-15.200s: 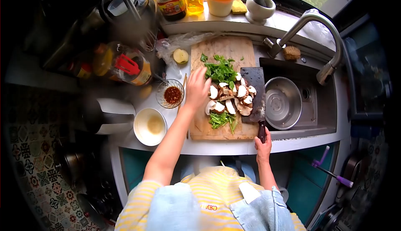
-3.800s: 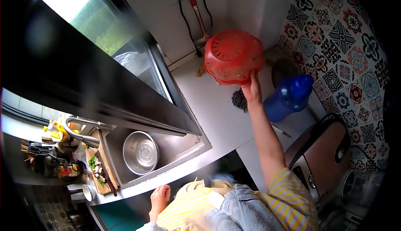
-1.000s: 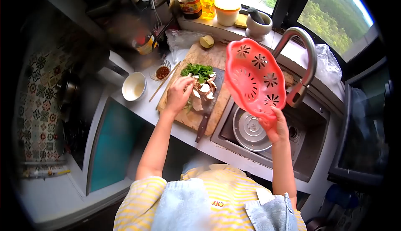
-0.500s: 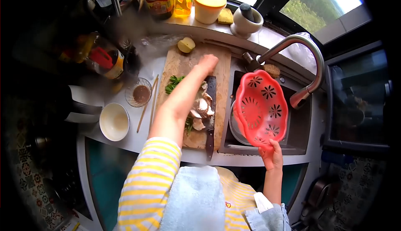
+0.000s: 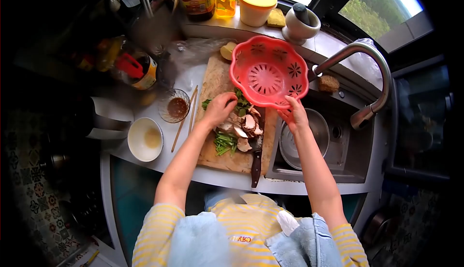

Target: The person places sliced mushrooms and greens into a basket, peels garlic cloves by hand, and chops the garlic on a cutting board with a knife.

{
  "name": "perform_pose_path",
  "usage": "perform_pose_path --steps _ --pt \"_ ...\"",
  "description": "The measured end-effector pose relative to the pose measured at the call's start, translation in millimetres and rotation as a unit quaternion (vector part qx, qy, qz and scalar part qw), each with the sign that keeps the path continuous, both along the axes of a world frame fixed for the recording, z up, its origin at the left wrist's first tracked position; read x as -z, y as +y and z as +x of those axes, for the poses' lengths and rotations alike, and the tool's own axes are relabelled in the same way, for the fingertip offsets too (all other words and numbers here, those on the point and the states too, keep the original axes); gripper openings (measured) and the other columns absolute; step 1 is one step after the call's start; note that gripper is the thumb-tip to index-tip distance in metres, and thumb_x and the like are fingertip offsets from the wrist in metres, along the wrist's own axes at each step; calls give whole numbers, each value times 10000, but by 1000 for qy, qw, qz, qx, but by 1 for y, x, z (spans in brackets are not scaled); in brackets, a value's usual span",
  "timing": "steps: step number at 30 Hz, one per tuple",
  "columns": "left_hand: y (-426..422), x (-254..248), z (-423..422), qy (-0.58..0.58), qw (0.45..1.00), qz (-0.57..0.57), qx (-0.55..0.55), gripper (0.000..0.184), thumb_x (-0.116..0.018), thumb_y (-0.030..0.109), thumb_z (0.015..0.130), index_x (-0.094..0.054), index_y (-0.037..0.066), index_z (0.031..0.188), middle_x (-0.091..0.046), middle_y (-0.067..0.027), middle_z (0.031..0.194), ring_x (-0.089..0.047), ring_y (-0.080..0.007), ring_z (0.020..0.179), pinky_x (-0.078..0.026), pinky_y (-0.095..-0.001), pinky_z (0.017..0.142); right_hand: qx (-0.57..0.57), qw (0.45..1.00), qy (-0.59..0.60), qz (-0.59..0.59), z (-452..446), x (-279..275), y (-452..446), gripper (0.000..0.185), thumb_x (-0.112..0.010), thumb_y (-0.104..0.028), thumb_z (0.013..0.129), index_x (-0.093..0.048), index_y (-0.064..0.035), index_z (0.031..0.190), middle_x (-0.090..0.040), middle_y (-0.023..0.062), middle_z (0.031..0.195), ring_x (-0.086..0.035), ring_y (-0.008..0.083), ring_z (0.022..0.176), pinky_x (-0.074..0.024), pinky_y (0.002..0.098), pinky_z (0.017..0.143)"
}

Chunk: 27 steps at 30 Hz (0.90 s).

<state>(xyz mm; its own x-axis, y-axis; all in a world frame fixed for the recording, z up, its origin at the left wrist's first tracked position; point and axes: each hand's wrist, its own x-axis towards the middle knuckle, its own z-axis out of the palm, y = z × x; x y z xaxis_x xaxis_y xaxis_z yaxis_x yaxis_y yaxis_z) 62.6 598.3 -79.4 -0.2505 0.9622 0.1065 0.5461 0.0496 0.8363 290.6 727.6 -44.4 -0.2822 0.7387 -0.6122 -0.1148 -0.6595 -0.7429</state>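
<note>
My right hand [image 5: 295, 115] grips the near rim of a red plastic colander [image 5: 266, 78], holding it tilted above the far right part of the wooden cutting board [image 5: 217, 158]. My left hand [image 5: 221, 108] is over the board, its bent fingers closed at green leaves [image 5: 240, 105]; the fingertips are partly hidden. Beside it lie pale, brown-edged cut pieces [image 5: 249, 124], perhaps mushroom or meat. Chopped green stems [image 5: 225, 143] are heaped nearer me. A kitchen knife [image 5: 256, 168] lies along the board's right side, its blade partly covered and its dark handle toward me.
A metal bowl [image 5: 316, 139] stands in the sink [image 5: 355, 158] at right, under a curved faucet [image 5: 374, 49]. Left of the board are chopsticks [image 5: 180, 131], a glass bowl of brown sauce [image 5: 166, 113] and a white bowl [image 5: 140, 144]. A mortar [image 5: 300, 28] stands on the windowsill.
The colander has moved from above the sink leftward and away from me, over the board. My left hand has drawn back from the board's far end to the leaves.
</note>
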Motion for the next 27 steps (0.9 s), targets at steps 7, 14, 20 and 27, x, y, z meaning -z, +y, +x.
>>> perform_pose_path --steps 7,14,20,27 --pt "-3 8 14 52 993 56 -85 339 -583 240 822 -543 31 1086 -577 -163 1073 -532 -325 1017 -408 -378 885 26 996 80 9 -19 16 5 633 -580 -569 777 -422 -168 1241 -560 20 1100 -564 197 939 -465 346 777" --pt "18 18 4 168 984 43 -50 470 -626 363 763 -555 68 1123 -444 -169 1241 -438 -332 1113 -358 -433 933 -247 924 -215 200 54 54 -131 465 -668 -213 774 -492 -15 1156 -548 15 761 -530 91 656 -457 230 603" --pt "9 -5 10 191 979 -57 31 507 -593 496 740 -606 134 1094 -489 -101 1243 -402 -285 1172 -299 -430 965 -347 731 -455 372 24 16 -173 796 -706 -188 630 -324 -23 1308 -505 157 1056 -523 330 965 -455 387 805" --pt "-30 -2 35 198 980 3 -25 685 -619 590 656 -550 149 1175 -482 -101 1245 -368 -316 1201 -173 -500 1023 -254 842 -411 241 29 15 -167 522 -656 -123 597 -474 -58 1081 -521 87 982 -550 251 892 -460 358 752"
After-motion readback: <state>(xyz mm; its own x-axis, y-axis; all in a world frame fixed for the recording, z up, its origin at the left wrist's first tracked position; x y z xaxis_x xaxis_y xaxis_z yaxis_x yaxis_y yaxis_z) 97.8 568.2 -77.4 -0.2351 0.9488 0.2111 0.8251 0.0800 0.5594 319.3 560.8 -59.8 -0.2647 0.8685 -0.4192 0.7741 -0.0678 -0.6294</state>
